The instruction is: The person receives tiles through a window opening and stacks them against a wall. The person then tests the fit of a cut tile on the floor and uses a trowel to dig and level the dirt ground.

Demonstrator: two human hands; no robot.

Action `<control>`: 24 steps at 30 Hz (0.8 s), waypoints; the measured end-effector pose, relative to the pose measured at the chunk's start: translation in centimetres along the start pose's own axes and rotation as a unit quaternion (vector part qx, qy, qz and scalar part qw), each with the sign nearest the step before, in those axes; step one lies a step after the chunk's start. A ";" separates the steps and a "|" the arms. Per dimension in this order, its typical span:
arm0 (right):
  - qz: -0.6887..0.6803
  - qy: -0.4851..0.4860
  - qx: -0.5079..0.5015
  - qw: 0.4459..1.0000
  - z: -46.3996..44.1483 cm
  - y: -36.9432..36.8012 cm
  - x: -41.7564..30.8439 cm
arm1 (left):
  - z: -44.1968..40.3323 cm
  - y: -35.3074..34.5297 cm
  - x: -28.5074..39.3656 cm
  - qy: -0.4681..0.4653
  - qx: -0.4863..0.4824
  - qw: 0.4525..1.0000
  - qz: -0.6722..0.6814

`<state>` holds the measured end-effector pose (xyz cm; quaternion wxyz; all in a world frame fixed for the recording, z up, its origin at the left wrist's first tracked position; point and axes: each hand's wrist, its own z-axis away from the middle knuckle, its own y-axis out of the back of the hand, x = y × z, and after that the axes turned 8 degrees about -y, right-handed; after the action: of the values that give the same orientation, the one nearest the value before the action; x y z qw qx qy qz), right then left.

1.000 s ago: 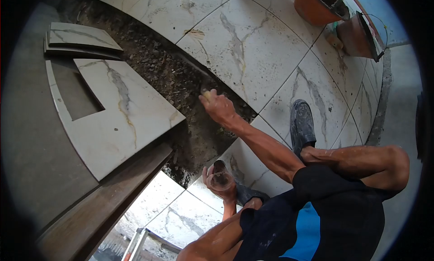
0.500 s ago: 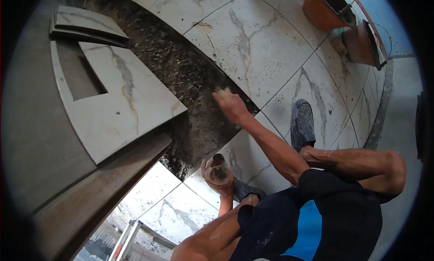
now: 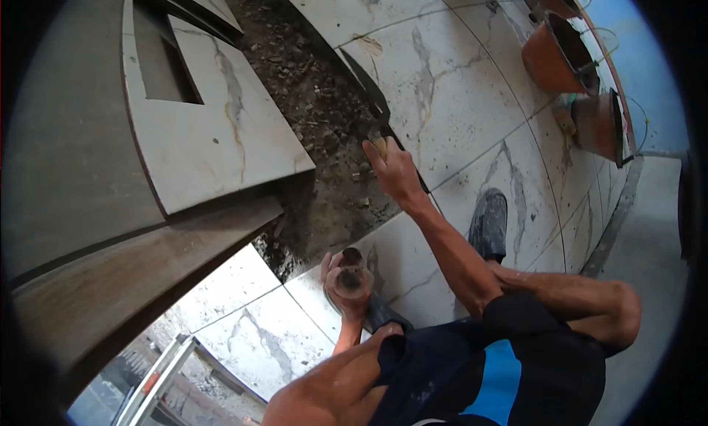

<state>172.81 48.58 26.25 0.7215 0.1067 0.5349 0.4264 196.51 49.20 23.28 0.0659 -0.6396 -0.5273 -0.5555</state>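
Note:
My right hand [image 3: 398, 174] is closed around the yellowish handle of a trowel [image 3: 367, 87]. Its dark blade lies along the edge of the laid marble-pattern floor tiles [image 3: 457, 79], beside the strip of bare soil and rubble [image 3: 313, 87]. Low in the view, my left hand [image 3: 345, 302] grips a small round cup [image 3: 351, 281], tilted so its mouth faces up toward me. Some greyish matter shows inside the cup; what it is I cannot tell. The left hand is close to my left shoe, near the end of the soil strip.
A cut tile with a rectangular notch [image 3: 214, 138] rests on a grey surface at left, beside more tile pieces [image 3: 199, 2]. A wooden board [image 3: 162, 264] runs below it. Orange buckets [image 3: 549, 61] stand at upper right. A metal frame [image 3: 158, 378] is at lower left.
The view has shifted, so the tiles and buckets appear lower. My right hand sits nearer the tile edge, and the trowel blade now shows clearly there. The left hand still holds the cup.

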 end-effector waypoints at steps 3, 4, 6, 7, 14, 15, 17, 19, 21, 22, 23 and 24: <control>0.101 0.187 0.134 0.968 -2.1 -3.4 5.7 | 0.5 0.3 -0.1 0.007 0.004 1.000 0.029; 0.043 0.113 0.035 0.992 -3.4 -4.7 7.8 | 0.6 0.4 0.1 0.005 0.008 0.999 0.031; 0.022 0.021 -0.009 0.999 -3.1 -3.5 5.6 | 0.2 0.3 0.1 -0.002 0.002 1.000 0.008; 0.006 -0.077 -0.068 0.995 -2.6 -2.7 4.2 | 0.1 -0.1 0.0 0.001 0.008 1.000 0.012; -0.058 0.122 -0.010 0.991 1.6 1.8 1.5 | 0.0 0.4 0.2 0.010 0.017 1.000 0.008; -0.053 0.123 -0.017 0.991 1.5 2.0 1.9 | 0.2 0.5 -0.1 0.007 0.010 1.000 0.010; 0.089 0.029 0.034 0.995 1.2 2.5 2.8 | 0.3 0.3 0.0 0.008 0.013 1.000 0.014; 0.079 0.079 0.096 0.989 2.1 1.6 3.7 | 0.0 0.5 0.1 -0.001 0.003 1.000 0.017; 0.064 0.126 0.157 0.978 2.2 0.7 3.6 | 0.1 0.2 -0.1 0.008 0.006 1.000 0.024; 0.048 0.156 0.171 0.972 2.5 0.3 3.6 | 0.3 0.4 -0.1 0.016 0.000 0.999 0.032; 0.030 0.189 0.190 0.963 2.3 -0.1 3.4 | 0.2 0.4 -0.1 0.012 -0.003 0.999 0.032; 0.026 0.186 0.194 0.963 1.7 -0.6 3.5 | 0.1 0.4 0.0 0.012 0.002 0.999 0.035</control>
<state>174.82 51.28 24.18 0.5630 0.1773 0.7295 0.3457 196.85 49.08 23.46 0.0929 -0.6506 -0.5052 -0.5593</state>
